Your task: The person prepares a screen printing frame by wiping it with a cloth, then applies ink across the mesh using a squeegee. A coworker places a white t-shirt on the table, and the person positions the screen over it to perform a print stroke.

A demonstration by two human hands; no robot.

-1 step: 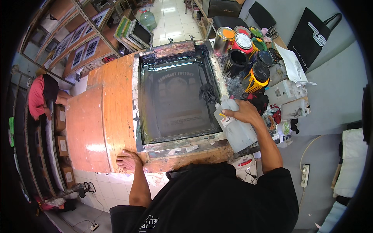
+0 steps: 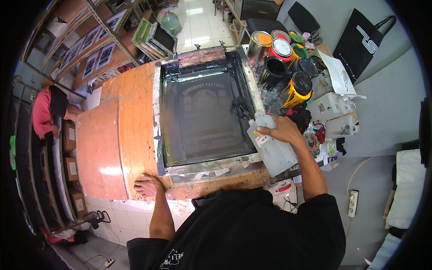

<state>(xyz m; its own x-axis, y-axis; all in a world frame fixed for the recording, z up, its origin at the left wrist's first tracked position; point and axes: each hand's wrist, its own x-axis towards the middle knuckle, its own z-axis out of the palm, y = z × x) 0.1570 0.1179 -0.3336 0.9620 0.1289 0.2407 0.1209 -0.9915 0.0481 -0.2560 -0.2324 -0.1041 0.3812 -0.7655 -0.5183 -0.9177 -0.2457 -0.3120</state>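
My right hand (image 2: 284, 130) grips a translucent white plastic bottle (image 2: 278, 155) near its neck. The bottle is tilted, its mouth pointing toward the far left, over the right edge of a screen printing frame (image 2: 204, 168). Inside the frame, a crumpled black rag (image 2: 241, 108) lies on the dark mesh (image 2: 198, 118), just beyond the bottle's mouth. Faint lettering and an arch-shaped design show on the mesh. My left hand (image 2: 149, 186) rests with fingers spread on the near edge of the wooden table (image 2: 135, 130), left of the frame; it holds nothing.
Ink cans, among them an orange-topped can (image 2: 261, 39) and a black-lidded yellow can (image 2: 300, 86), crowd the right side. Clear plastic boxes (image 2: 330, 108) stand nearer. At left, a person in a red top (image 2: 42, 112) is beside shelving (image 2: 49, 180). Several screens (image 2: 155, 38) lean behind.
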